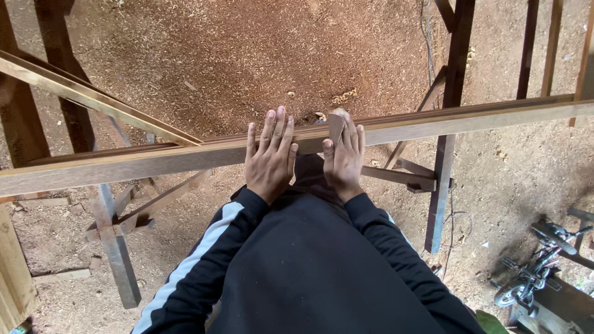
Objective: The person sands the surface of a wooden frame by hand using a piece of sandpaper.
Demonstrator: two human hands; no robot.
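Woodworking yard: sawdust floor point(260, 55), timber trestles point(114, 235).

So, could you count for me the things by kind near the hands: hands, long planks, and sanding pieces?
Hands: 2, the left hand flat on the long plank, the right hand pressing the sanding piece.
Long planks under the hands: 1.
Sanding pieces: 1.
Total: 4.

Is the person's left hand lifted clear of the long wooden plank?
No, the left hand lies flat, fingers spread, on the long wooden plank, beside the right hand.
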